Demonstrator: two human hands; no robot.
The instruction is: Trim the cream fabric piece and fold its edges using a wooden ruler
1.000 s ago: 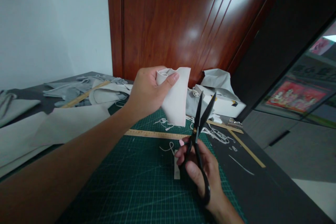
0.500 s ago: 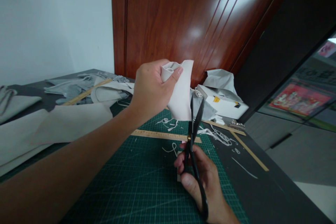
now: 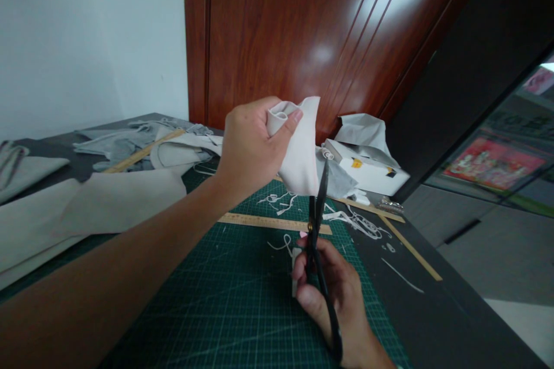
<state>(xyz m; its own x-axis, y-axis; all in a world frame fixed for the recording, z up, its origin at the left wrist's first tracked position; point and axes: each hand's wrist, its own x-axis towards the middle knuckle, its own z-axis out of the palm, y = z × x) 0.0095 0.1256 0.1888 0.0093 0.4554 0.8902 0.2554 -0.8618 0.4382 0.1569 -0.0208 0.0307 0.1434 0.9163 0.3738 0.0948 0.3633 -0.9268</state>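
Observation:
My left hand [image 3: 257, 135] is closed around a bunched piece of white fabric [image 3: 300, 155], holding it up above the table with its loose right edge hanging down. In my right hand [image 3: 335, 285] are black scissors [image 3: 318, 222], pointing upward, my thumb and fingers through the handles. Their blades are slightly parted at the lower right edge of the fabric, one blade passing in front of its edge and part of the other hidden behind it. Below lies a green cutting mat [image 3: 242, 294] with a wooden ruler [image 3: 272, 222] across it.
Large white fabric pieces [image 3: 121, 202] lie at the left, with grey cloth [image 3: 116, 144] behind them. White cord scraps [image 3: 357, 222] and another wooden ruler [image 3: 413, 251] lie on the right. A white box [image 3: 367, 170] stands at the back, before the wooden door [image 3: 277, 29].
The scissor blades have come closer together and the scissors sit slightly lower against the fabric edge. My left hand keeps its hold almost unmoved.

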